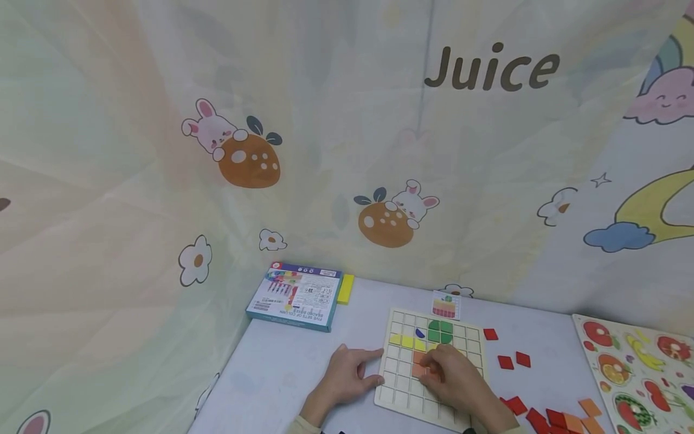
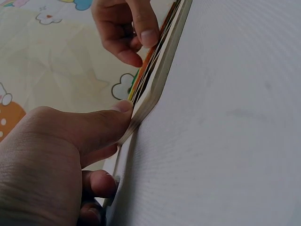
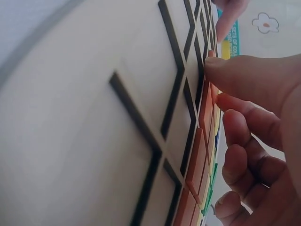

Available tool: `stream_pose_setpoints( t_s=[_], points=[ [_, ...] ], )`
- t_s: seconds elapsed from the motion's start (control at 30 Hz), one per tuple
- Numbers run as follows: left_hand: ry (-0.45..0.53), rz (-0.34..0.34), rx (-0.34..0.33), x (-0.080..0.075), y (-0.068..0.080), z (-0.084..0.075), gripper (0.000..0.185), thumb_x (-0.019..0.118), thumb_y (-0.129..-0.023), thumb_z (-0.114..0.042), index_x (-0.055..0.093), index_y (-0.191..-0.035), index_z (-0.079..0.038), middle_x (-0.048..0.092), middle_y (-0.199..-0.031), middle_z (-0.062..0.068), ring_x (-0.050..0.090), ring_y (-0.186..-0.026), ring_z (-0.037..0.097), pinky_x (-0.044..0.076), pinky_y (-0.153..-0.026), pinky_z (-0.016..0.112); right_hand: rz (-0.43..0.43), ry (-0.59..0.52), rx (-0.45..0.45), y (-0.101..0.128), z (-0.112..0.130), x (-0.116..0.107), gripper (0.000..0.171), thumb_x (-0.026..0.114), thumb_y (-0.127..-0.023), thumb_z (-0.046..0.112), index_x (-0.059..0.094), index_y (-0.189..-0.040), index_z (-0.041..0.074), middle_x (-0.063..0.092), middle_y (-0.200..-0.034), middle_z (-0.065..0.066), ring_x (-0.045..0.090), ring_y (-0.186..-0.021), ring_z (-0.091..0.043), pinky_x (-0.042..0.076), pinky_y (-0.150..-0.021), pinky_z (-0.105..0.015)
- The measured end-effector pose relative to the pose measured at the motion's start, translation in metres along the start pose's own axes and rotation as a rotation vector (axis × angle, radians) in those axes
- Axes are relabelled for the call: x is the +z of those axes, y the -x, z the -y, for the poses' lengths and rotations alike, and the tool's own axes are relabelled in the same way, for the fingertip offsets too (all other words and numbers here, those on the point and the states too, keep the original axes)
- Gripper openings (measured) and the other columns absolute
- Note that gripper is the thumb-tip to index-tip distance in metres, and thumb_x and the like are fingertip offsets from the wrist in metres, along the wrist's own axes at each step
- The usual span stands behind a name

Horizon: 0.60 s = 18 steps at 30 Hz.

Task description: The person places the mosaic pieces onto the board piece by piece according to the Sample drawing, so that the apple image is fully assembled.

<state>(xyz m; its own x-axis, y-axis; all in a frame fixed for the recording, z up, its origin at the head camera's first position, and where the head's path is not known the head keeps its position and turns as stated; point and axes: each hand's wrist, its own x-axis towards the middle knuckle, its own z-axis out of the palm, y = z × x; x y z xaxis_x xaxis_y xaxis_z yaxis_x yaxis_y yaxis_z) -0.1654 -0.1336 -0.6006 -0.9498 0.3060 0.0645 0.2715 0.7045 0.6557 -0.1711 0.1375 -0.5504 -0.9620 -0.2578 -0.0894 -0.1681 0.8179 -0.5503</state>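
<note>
The word "Juice" in large dark letters, printed on the pale cartoon-patterned backdrop cloth [image 1: 347, 150], far and to the right. Small print on the blue box [image 1: 295, 295] lying at the far left of the table [image 1: 282, 374], seen upside down and too small to make out. No other legible text, labels or numbers.

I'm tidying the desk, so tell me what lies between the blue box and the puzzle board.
In the head view, only bare white table shows between the blue box and the puzzle board. The yellow block sits beside the box, off that line.
</note>
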Motion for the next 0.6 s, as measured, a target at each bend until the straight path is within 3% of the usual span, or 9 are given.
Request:
stream_pose_setpoints(
  t_s=[0.4,0.6],
  points=[
    [-0.002,0.008,-0.007,-0.001,0.0,0.001,0.051,0.083,-0.088,-0.048,0.074,-0.135,-0.032,0.046,-0.056,-0.018,0.038,-0.052,0.002,0.029,-0.069,0.026,-0.003,-0.02,-0.009,0.005,-0.004,0.001,0.024,0.092,-0.082,0.032,0.079,-0.102,0.031,0.057,-0.085,0.015,0.052,-0.084,-0.009,0.05,-0.073,-0.021],
    [0.005,0.007,-0.003,0.0,0.0,-0.001,0.051,0.083,-0.088,-0.048,0.074,-0.135,-0.031,0.046,-0.056,-0.019,0.038,-0.052,0.001,0.027,-0.067,0.024,-0.052,-0.097,0.006,0.016,-0.032,-0.026,0.022,0.09,-0.085,0.033,0.078,-0.103,0.027,0.062,-0.088,0.013,0.054,-0.084,-0.008,0.05,-0.071,-0.021]
  ],
)
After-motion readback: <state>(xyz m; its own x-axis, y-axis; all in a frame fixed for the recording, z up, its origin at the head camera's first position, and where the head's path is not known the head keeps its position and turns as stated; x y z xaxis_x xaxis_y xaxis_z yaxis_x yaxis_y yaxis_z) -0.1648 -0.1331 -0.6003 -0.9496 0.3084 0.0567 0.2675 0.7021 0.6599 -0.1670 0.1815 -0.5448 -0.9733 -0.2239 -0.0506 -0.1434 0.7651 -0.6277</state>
